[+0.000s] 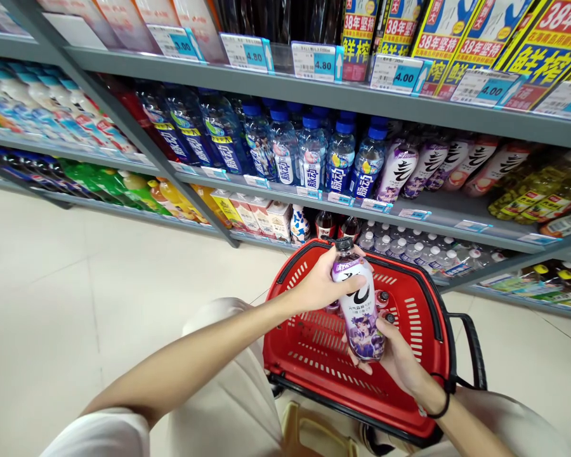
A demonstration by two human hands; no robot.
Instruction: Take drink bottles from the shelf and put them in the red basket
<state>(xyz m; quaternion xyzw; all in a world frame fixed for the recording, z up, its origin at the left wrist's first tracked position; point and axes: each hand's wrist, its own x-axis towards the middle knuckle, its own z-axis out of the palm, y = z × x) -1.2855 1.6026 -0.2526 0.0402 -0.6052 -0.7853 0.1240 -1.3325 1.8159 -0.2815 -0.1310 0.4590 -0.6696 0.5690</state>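
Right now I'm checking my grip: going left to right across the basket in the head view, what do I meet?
left hand → purple bottle → right hand → black basket handle

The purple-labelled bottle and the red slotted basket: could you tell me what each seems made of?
Purple-labelled bottle: probably plastic, glossy printed sleeve catching light, dark screw cap. Red slotted basket: likely moulded hard plastic, uniform colour, regular slots, slight sheen.

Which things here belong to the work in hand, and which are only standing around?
In hand:
- purple-label bottle, held by left hand and right hand
- red basket, below the bottle

Only around:
- blue-capped bottles on the shelf
- price tags
- juice cartons
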